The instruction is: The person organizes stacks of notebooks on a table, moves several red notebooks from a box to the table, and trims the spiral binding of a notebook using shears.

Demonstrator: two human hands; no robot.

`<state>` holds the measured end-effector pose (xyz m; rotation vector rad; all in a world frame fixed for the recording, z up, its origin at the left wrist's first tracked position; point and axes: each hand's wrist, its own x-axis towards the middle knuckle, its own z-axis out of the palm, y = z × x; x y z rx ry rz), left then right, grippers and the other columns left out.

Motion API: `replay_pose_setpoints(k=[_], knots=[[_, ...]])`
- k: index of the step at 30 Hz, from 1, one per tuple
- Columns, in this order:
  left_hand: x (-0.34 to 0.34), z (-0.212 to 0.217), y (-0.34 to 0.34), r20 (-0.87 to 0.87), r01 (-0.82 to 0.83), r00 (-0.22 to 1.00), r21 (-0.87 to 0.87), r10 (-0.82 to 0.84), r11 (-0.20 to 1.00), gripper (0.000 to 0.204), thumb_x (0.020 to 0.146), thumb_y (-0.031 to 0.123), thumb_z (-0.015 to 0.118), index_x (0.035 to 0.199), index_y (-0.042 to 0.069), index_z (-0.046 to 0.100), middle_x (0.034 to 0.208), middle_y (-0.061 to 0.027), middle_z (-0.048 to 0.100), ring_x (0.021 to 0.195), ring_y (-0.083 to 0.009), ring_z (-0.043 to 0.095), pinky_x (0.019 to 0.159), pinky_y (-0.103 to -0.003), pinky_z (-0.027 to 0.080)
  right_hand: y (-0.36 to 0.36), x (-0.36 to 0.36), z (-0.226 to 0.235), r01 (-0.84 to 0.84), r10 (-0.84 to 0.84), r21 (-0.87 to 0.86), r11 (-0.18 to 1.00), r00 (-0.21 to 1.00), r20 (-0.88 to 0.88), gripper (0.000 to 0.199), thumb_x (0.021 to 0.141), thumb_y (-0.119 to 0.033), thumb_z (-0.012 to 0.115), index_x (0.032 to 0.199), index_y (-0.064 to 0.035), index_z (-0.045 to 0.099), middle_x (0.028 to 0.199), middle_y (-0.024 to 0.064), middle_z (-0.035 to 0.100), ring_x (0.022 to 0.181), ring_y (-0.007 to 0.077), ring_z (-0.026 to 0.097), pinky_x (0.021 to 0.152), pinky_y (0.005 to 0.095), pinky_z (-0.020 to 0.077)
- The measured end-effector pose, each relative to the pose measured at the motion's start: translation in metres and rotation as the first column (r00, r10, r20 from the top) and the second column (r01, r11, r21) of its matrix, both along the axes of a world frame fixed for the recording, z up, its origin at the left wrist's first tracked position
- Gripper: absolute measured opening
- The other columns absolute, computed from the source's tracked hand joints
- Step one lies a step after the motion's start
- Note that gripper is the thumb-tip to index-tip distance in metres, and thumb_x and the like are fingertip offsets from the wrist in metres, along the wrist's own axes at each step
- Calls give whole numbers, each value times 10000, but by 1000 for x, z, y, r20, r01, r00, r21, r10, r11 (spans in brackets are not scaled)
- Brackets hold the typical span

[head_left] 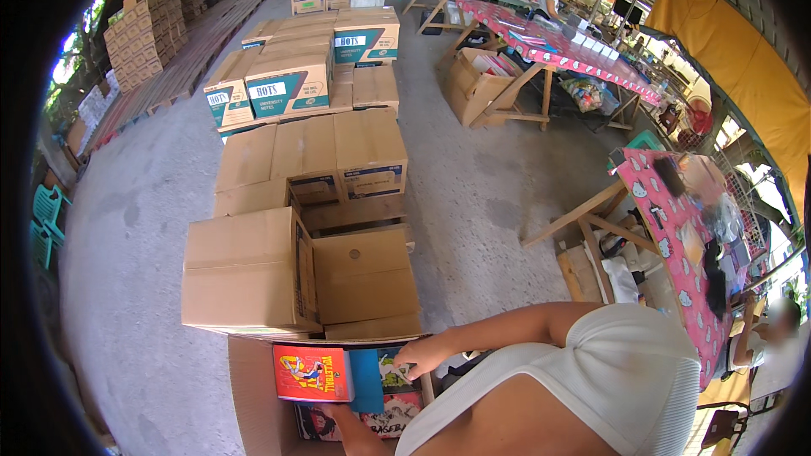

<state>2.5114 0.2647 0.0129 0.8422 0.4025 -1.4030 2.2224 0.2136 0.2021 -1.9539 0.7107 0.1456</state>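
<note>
An open cardboard box [253, 397] stands right in front of me with notebooks in it. My left hand [342, 420] grips the lower edge of a red notebook [311, 374] with a yellow sports picture; most of its fingers are hidden. Beside that notebook lies a plain blue sheet or cover [366, 380]. My right hand [422, 356] reaches in over the right side of the box, fingers loosely apart, at a dark notebook [395, 376] with a green and white picture. A black, white and pink notebook [397, 418] lies nearer to me, partly covered.
Just beyond stand a closed carton [241, 270] and an open box flap [367, 274]. Rows of stacked cartons [291, 76] run farther back. At right are pink-covered tables [638, 194] on wooden legs. A seated person [764, 333] is at the far right; others work farther away.
</note>
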Motion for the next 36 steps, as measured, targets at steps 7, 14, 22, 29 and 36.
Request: replay_pose_setpoints(k=[7,14,22,29,36], knots=[[-3,-2,-9,15,30,999,6,-30,1000,706,847,633,330,1364,152,315,1363,-69,383,1219,-290,389,997,-493,324,-2,-7,-2,-16,17,23,1000,999,-50,473,816,-244,576,1187,21,449,1152,235,498,1087,373,468,920,435,373],[-11,0,-20,25,44,999,18,-45,999,701,850,628,325,1363,150,316,1363,-70,384,1217,-291,391,996,-493,326,-4,-7,2,-19,21,66,998,999,-31,468,830,-233,571,1205,8,426,1132,235,495,1079,377,465,913,439,369],[-14,8,-36,43,38,998,3,-38,999,695,854,622,320,1362,148,317,1362,-71,385,1215,-292,394,994,-493,328,-7,-8,6,-21,24,83,996,999,-36,455,824,-223,578,1186,12,435,1113,230,502,1057,374,479,893,434,382],[-11,15,-43,50,32,998,-9,-31,999,689,857,616,315,1362,146,317,1361,-72,386,1213,-292,397,993,-493,330,-7,-6,-5,11,-9,113,994,1000,-20,450,811,-208,594,1173,17,450,1114,228,503,1052,374,483,890,433,386],[-9,14,-43,42,16,999,-8,-16,1000,684,861,611,310,1361,144,318,1360,-72,386,1211,-293,399,991,-493,332,-8,-7,-5,-14,13,64,998,1000,8,453,826,-215,581,1191,12,440,1122,229,501,1062,375,478,899,437,381]])
